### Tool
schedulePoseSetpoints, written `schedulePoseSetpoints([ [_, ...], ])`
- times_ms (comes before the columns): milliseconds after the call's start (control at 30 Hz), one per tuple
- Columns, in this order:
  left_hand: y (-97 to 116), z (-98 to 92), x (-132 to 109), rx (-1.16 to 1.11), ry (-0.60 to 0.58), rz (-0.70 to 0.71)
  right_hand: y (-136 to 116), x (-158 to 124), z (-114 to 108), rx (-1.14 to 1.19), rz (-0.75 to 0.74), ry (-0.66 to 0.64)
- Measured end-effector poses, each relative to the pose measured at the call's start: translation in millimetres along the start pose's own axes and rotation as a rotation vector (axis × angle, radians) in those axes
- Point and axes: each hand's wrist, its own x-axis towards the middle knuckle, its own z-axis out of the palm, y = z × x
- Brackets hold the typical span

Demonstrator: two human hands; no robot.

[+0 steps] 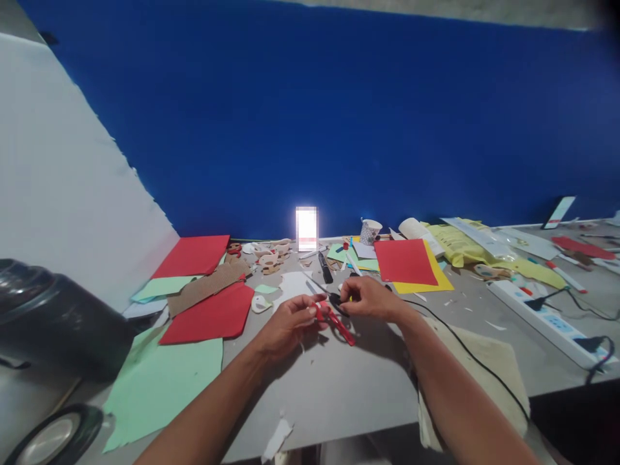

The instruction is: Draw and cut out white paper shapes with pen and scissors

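Observation:
In the middle of the table, my left hand (298, 318) is closed, with thumb and fingers pinching a red piece (343, 327). This piece is narrow, glossy and looped, and its lower end sticks out to the right. My right hand (367, 298) is closed just beside it, fingertips together at a small black piece (335, 299) that lies right above the red one. A thin dark shaft runs up and left from there. Fingers hide much of both pieces, so I cannot tell whether they are joined. Beyond my hands lies a black marker-like object (325, 267).
Red sheets (213, 315), green paper (169, 381) and a cardboard strip (210, 287) lie left, near a dark flask (62, 323). At right are a red sheet (405, 261), a paper cup (371, 231), a power strip (542, 323), a cloth (489, 361) and a black cord (465, 349).

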Motion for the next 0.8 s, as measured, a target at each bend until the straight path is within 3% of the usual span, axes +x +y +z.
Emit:
schedulePoseSetpoints([
  [100, -5, 4.0, -3, -0.034, -0.061, -0.014, -8, 4, 23, -0.106, 0.010, 0.084],
  [200, -7, 2.1, -2, -0.047, -0.019, 0.022, -18, 5, 38, -0.307, 0.064, 0.157],
  [400, -10, 3.2, -5, -0.037, 0.006, 0.036, -23, 6, 44, -0.415, 0.100, 0.116],
  [500, -9, 4.3, -5, -0.029, 0.041, 0.026, -13, 11, 44, -0.186, 0.069, 0.125],
  [700, 5, -4.9, 3, 0.096, 0.258, 0.162, -4, 16, 38, 0.625, 0.064, 0.193],
  [800, 8, -4.8, 3, 0.119, 0.289, 0.187, -5, 16, 36, 0.764, 0.080, 0.199],
])
